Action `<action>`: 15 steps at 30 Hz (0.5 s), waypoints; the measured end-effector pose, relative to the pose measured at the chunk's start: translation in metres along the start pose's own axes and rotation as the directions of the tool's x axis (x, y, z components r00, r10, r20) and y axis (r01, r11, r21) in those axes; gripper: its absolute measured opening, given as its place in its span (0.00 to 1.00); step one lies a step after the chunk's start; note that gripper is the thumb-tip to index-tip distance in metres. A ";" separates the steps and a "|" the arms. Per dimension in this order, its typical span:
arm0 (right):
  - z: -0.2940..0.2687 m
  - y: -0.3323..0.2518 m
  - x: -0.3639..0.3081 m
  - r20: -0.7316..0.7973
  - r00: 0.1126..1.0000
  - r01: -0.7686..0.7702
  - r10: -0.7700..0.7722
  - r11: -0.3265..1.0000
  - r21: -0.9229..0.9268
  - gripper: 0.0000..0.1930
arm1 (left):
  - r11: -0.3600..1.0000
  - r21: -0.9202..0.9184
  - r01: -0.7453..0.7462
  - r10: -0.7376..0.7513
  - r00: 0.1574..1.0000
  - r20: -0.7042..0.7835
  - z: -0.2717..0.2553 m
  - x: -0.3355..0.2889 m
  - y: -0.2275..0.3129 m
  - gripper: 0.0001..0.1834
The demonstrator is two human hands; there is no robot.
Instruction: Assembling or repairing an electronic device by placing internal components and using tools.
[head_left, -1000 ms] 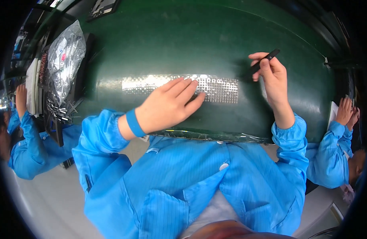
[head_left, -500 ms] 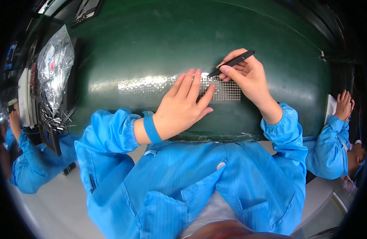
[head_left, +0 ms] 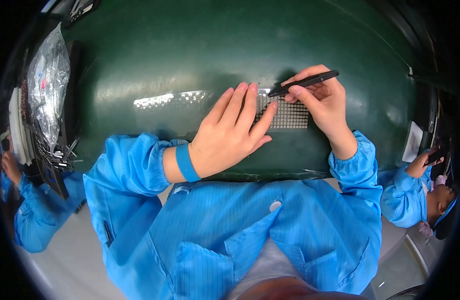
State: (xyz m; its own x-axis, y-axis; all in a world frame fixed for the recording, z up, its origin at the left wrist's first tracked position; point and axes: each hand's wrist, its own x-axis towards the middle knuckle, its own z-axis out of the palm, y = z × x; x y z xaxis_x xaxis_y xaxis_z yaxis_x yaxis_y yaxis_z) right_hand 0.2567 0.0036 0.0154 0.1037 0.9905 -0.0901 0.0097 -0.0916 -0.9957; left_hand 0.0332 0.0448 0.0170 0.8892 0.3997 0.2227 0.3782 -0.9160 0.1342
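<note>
A thin, clear sheet (head_left: 292, 119) with a grid of small square pieces lies on the green table; its left part glares in the light. My left hand (head_left: 225, 132) rests flat across the middle of the sheet, fingers spread, covering part of the grid. A blue band circles that wrist. In my right hand (head_left: 324, 102), pinched between thumb and fingers, is a slim black pen (head_left: 310, 81). Its tip points left and down at the upper edge of the grid, close to my left fingertips. Whether the tip touches the sheet, I cannot tell.
At the table's left side lies a crumpled clear plastic bag (head_left: 50, 82), with a heap of small dark and silvery strips (head_left: 62, 154) below it. Co-workers in blue sit on both sides; the one at right holds a dark object (head_left: 435, 156) near a white tray (head_left: 413, 141).
The view has shifted slightly. My right hand has moved a little to the right, and the pen lies more level. My left hand stays on the sheet.
</note>
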 end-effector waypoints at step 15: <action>-0.001 0.000 -0.009 0.099 0.875 0.472 -0.473 0.790 -0.392 0.09 | 1.000 0.013 -0.018 0.018 0.999 0.033 -0.002 0.010 0.001 0.33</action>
State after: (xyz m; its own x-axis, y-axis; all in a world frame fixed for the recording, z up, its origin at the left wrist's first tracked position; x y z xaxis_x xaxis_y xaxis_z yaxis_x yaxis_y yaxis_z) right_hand 0.2564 -0.0053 0.0163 -0.0127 0.9205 0.3904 0.4461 0.3547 -0.8217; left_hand 0.0417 0.0482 0.0211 0.9036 0.3822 0.1935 0.3654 -0.9234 0.1175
